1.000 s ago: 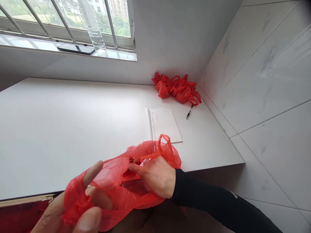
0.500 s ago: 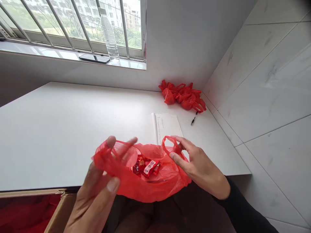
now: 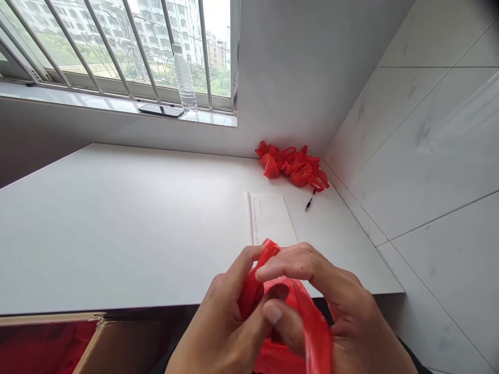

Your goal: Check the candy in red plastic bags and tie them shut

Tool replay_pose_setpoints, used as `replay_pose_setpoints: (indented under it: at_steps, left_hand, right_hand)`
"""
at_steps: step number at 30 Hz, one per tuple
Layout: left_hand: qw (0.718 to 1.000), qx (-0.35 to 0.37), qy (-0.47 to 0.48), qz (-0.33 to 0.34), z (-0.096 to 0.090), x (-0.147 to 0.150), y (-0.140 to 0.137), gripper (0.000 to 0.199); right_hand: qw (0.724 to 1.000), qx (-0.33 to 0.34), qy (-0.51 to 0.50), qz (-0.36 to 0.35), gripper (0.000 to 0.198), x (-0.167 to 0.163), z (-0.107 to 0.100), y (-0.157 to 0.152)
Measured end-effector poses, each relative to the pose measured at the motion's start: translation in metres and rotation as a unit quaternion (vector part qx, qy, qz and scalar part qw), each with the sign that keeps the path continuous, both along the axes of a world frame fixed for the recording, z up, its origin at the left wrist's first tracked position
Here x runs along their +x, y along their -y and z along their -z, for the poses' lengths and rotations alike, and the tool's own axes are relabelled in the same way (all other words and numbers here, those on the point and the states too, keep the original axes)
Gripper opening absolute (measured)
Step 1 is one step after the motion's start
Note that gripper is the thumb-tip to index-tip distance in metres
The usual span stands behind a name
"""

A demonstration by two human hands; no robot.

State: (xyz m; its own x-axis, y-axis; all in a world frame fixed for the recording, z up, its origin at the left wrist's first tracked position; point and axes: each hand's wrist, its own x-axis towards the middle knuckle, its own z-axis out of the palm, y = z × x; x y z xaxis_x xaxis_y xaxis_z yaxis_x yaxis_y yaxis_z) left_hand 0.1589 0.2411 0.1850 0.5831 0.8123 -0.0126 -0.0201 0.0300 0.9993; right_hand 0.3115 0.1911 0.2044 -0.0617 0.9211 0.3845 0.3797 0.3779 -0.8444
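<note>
Just off the table's front edge, both hands are closed on a red plastic bag (image 3: 317, 332). My left hand (image 3: 230, 311) pinches one gathered handle, which pokes up above the fingers. Curled over the other handle, my right hand (image 3: 331, 296) has its thumb close to the left thumb, and a red strip hangs down from it. The bag's mouth is bunched between the hands, and its contents are hidden from view.
Several knotted red bags (image 3: 292, 165) lie at the table's back right corner. Near them are a black pen (image 3: 310, 201) and an open notebook (image 3: 273, 218). A cardboard box (image 3: 117, 343) with red material stands below left. A water bottle (image 3: 185, 83) and a phone (image 3: 160, 110) rest on the sill.
My hands have come together and lower, gathering the bag's handles. The bag was spread wide before, with red-wrapped sweets showing inside. The view has tilted up slightly.
</note>
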Motion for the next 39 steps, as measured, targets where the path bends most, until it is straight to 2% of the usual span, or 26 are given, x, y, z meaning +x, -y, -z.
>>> replay_pose_setpoints:
  at_steps: [1,3,5,6,9,11,12,13,15,16,20,22,25,27,29,31,33,34,37,39]
  left_hand:
    - [1.000,0.002,0.000,-0.004,-0.002,0.001,-0.002,0.018]
    - [1.000,0.009,-0.016,-0.020,-0.005,0.001,-0.004,0.021]
    - [0.997,0.016,-0.051,-0.046,-0.004,-0.002,-0.001,0.023]
    - [0.995,0.018,-0.076,-0.059,-0.003,-0.004,0.002,0.031]
    - [0.989,0.039,-0.139,-0.043,-0.001,-0.004,0.012,0.079]
    - [0.985,0.044,-0.164,-0.006,-0.002,0.000,0.016,0.091]
    - [0.985,0.039,-0.168,0.010,-0.004,0.003,0.016,0.084]
    - [0.986,0.029,-0.164,0.020,-0.006,0.006,0.015,0.069]
    - [0.991,0.025,-0.132,0.023,-0.008,0.010,0.012,0.036]
    - [0.993,0.032,-0.113,0.020,-0.008,0.011,0.009,0.026]
    - [0.994,0.063,-0.087,0.017,-0.002,0.009,0.002,0.025]
    - [0.994,0.062,-0.090,0.007,0.003,0.008,-0.001,0.025]
    - [0.991,0.071,-0.094,-0.055,0.009,0.004,-0.002,0.027]
    - [0.988,0.072,-0.088,-0.109,0.008,0.002,0.000,0.029]
    - [0.987,0.063,-0.081,-0.121,0.003,-0.001,0.001,0.023]
    - [0.995,0.046,-0.065,-0.063,-0.005,-0.002,0.000,0.020]
    - [0.999,0.034,-0.040,-0.008,-0.012,-0.002,-0.003,0.028]
    - [0.999,0.025,-0.029,-0.005,-0.014,-0.002,-0.005,0.032]
    - [0.998,-0.014,-0.007,-0.066,-0.014,-0.002,-0.013,0.040]
    - [0.992,-0.058,0.004,-0.111,-0.012,-0.003,-0.017,0.034]
  right_hand:
    - [1.000,0.009,0.016,0.013,0.027,0.003,-0.001,0.000]
    - [0.997,0.024,0.060,0.049,0.016,0.012,-0.005,-0.001]
    - [0.992,-0.007,0.091,0.083,0.007,0.022,-0.011,-0.005]
    - [0.991,-0.041,0.092,0.089,0.012,0.026,-0.014,-0.007]
    - [0.987,-0.139,0.034,0.072,0.021,0.028,-0.022,-0.012]
    - [0.987,-0.153,-0.016,0.041,0.012,0.022,-0.026,-0.013]
    - [0.988,-0.148,-0.032,0.019,0.005,0.019,-0.026,-0.014]
    - [0.989,-0.140,-0.038,-0.007,0.008,0.016,-0.026,-0.014]
    - [0.992,-0.112,-0.025,-0.056,0.025,0.013,-0.025,-0.015]
    - [0.992,-0.097,-0.016,-0.079,0.031,0.014,-0.024,-0.016]
    - [0.985,-0.081,-0.002,-0.155,0.046,0.031,-0.019,-0.022]
    - [0.985,-0.076,0.012,-0.156,0.048,0.039,-0.018,-0.024]
    - [0.986,-0.053,0.040,-0.155,0.048,0.042,-0.017,-0.025]
    - [0.989,-0.027,0.043,-0.135,0.045,0.039,-0.016,-0.027]
    - [0.996,0.004,0.047,-0.079,0.043,0.033,-0.015,-0.030]
    - [0.998,0.000,0.045,-0.052,0.035,0.029,-0.012,-0.035]
    - [0.997,-0.033,0.016,-0.066,0.019,0.026,-0.009,-0.039]
    - [0.996,-0.047,-0.008,-0.071,0.012,0.026,-0.008,-0.040]
    - [0.995,-0.062,-0.069,-0.036,0.009,0.025,-0.005,-0.040]
    - [0.994,-0.067,-0.089,-0.018,0.008,0.024,-0.004,-0.038]
